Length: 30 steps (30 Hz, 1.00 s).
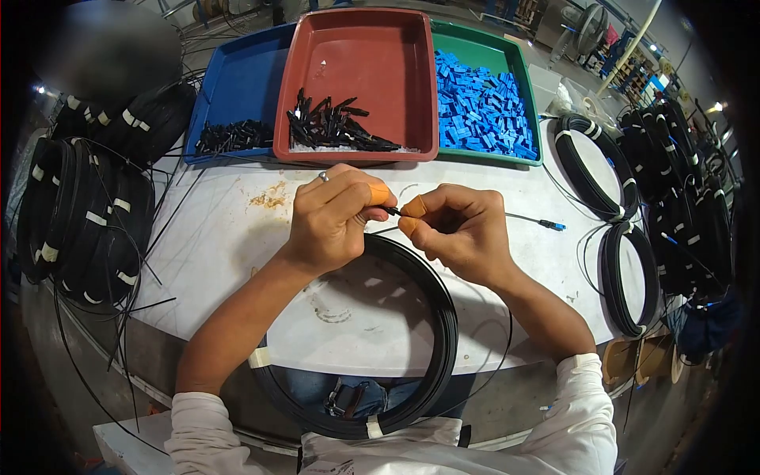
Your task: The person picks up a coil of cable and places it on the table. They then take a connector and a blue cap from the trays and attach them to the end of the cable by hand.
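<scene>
On white table (214, 237), cable coil (445, 317), red tray (356, 55)

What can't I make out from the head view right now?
Head view only:
- Small black part pinched between left hand and right hand: fingertips cover it, too small.
- Blue plastic tray: right side under red plastic tray.
- Large black cable coil: upper-left arc under left forearm.
- Top-left corner: blurred.

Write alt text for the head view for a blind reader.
A left hand and right hand, fingertips in orange covers, pinch a small black connector above a black cable coil on a white table. Behind stand a blue tray, red tray and green tray of parts.
</scene>
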Each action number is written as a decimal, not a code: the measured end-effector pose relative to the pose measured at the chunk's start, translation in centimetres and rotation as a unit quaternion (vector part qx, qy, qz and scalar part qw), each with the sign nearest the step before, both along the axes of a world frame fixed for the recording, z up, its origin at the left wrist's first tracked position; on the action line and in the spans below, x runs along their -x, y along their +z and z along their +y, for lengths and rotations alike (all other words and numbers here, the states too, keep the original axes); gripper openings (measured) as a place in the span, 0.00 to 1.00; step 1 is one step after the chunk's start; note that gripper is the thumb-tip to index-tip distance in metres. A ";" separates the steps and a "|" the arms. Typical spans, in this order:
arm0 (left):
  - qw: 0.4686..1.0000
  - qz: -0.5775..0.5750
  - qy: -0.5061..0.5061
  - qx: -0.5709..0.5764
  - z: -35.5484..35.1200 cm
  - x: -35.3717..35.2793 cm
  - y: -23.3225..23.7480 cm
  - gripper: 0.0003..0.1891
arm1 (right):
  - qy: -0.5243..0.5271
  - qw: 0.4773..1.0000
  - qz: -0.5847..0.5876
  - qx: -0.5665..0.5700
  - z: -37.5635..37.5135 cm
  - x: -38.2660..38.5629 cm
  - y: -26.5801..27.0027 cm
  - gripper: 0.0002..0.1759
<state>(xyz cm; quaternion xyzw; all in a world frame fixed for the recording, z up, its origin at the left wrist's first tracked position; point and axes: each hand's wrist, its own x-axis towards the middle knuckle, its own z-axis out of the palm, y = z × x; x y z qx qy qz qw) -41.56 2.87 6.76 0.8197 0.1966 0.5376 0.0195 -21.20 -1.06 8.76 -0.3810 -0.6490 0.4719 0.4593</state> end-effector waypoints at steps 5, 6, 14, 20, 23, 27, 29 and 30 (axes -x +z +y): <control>0.998 0.001 0.052 -0.024 0.0 -0.3 -0.3 0.07 | 0.008 0.999 0.038 0.026 -0.1 0.4 -0.4 0.07; 0.998 0.003 0.056 -0.033 0.0 -0.3 -0.3 0.07 | 0.015 0.998 0.056 0.032 -0.2 0.5 -0.4 0.07; 0.999 -0.021 0.050 0.003 -0.3 -0.3 -0.1 0.11 | -0.001 0.997 0.065 0.052 -0.8 1.2 -0.6 0.08; 0.998 -0.007 0.058 0.016 -0.5 0.0 0.1 0.06 | 0.006 0.997 0.049 0.063 -0.9 1.1 -0.2 0.09; 0.996 0.009 0.087 -0.005 -0.1 0.4 0.4 0.04 | 0.021 0.998 0.040 0.043 -0.2 0.9 0.0 0.10; 0.992 -0.003 0.123 0.021 0.1 0.7 0.3 0.04 | 0.009 0.999 0.000 -0.033 0.2 0.5 0.5 0.12; 0.991 -0.011 0.126 0.049 -0.1 0.8 0.2 0.04 | -0.022 0.997 -0.016 -0.077 0.2 0.4 0.4 0.10; 0.988 -0.018 0.129 0.078 -0.2 0.7 0.1 0.04 | -0.022 0.997 -0.016 -0.078 0.3 0.2 0.3 0.10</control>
